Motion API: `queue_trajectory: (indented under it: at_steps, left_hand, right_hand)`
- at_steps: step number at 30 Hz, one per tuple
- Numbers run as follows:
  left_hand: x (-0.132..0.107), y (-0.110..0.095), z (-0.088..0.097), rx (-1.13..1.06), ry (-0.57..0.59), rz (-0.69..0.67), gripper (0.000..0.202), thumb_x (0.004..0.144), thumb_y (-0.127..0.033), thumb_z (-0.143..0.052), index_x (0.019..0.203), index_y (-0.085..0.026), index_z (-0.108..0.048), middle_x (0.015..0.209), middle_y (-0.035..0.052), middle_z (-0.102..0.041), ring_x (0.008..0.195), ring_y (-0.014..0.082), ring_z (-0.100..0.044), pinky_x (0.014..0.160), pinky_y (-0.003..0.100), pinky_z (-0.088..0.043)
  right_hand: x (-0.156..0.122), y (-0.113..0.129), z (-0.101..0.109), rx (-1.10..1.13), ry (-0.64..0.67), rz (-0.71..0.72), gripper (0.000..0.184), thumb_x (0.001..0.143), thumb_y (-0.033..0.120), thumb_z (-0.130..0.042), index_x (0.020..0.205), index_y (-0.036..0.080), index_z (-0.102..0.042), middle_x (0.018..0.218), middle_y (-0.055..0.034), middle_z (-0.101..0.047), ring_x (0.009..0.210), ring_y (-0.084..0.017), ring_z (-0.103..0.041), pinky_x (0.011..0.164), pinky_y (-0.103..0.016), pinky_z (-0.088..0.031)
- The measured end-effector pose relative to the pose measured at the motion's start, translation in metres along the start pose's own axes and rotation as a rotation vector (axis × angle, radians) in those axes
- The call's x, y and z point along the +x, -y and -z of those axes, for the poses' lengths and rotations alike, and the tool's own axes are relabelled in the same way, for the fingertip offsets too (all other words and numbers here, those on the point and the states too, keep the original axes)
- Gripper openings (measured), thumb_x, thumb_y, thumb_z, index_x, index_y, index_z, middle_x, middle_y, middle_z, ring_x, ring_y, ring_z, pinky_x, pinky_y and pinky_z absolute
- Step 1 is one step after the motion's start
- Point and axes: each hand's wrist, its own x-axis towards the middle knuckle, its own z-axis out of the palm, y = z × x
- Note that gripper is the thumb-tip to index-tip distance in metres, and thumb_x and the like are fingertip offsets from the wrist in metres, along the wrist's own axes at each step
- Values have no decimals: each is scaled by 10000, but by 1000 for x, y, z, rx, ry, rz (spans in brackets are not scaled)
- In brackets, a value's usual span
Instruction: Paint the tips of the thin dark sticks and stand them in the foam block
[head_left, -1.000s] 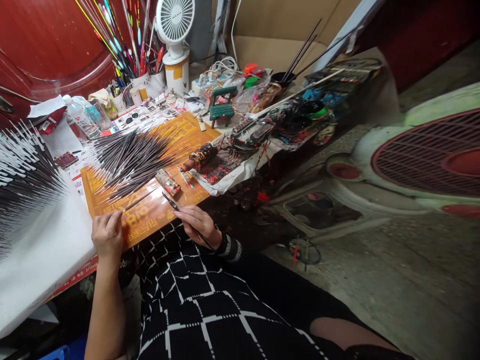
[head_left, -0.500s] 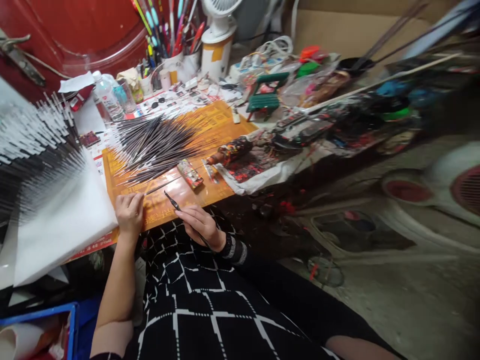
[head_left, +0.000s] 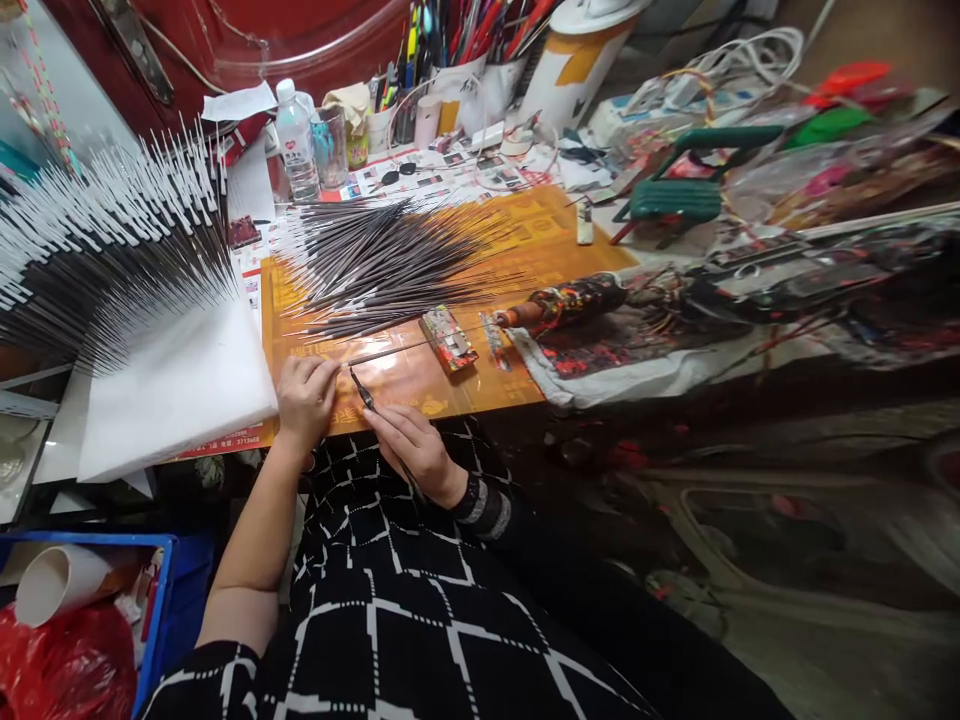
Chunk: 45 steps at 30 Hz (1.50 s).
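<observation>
My left hand (head_left: 306,402) is closed at the near left of the orange mat (head_left: 517,385), pinching one end of a thin dark rod (head_left: 386,354). The rod's far part reaches right, to a small paint-speckled block (head_left: 448,340). In my right hand (head_left: 420,455) is a slim pen-like tool (head_left: 364,392) with a narrow dark tip, held between thumb and fingers. That tip is at the rod, close to my left fingertips; whether it touches, I cannot tell. Behind both hands lies a heap of similar dark rods (head_left: 397,255) with pale ends.
Many white-and-dark rods (head_left: 142,230) stand upright in a white foam block (head_left: 195,395) at left. A wooden-handled, paint-crusted tool (head_left: 570,298) lies on a stained cloth at right. Behind are a water bottle (head_left: 295,145) and a green stand (head_left: 675,200). A blue crate (head_left: 169,600) sits below left.
The view has swung left, so the table appears shifted right. The tool's tip has come nearer the rod and my left fingers. Both hands keep their hold.
</observation>
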Motion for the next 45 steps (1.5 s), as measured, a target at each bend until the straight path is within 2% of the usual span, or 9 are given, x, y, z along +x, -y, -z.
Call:
queue_trajectory:
  at_steps: [6,24,32,38,42,45]
  left_hand:
    - [-1,3,-3,-32,-67,-45,219,1004,-270,-531,994,-209,-741,908,57,-721,838,192,-575,814,351,-468]
    - [-1,1,-2,-44,-90,-71,160,982,-241,-575,990,-207,-731,898,48,-720,841,192,-572,810,337,-463]
    - [0,2,-3,-25,-121,-96,155,977,-230,-582,1003,-206,-733,896,48,-718,834,192,-571,801,331,-466]
    - [3,3,-1,-44,-113,-95,152,972,-222,-590,1008,-213,-736,905,49,-723,829,194,-573,802,336,-468]
    - [4,6,1,-54,-92,-83,162,975,-241,-586,1023,-219,-738,914,53,-728,833,197,-579,813,353,-467]
    - [6,8,1,-52,-83,-76,168,976,-254,-583,1023,-224,-741,913,57,-726,841,201,-587,822,361,-462]
  right_hand:
    - [1,2,0,-9,4,-18,654,938,46,-549,1556,188,-388,1264,-139,-690,1181,-243,-645,978,-409,-587]
    - [6,6,4,-37,39,-22,608,965,76,-500,1555,176,-386,1256,-149,-691,1171,-248,-650,970,-416,-580]
    - [5,5,3,-21,12,-15,601,956,77,-517,1539,182,-417,1244,-141,-698,1154,-245,-654,962,-420,-593]
    - [1,-8,27,-16,-74,28,576,946,90,-528,1507,204,-469,1141,-121,-721,1087,-237,-671,873,-397,-619]
    - [-7,-27,50,-123,-187,-27,556,926,71,-551,1463,210,-523,1109,-122,-726,1048,-234,-678,851,-398,-618]
    - [-15,-38,60,-192,-199,-77,506,939,91,-540,1430,212,-549,1140,-123,-724,1054,-233,-681,873,-414,-614]
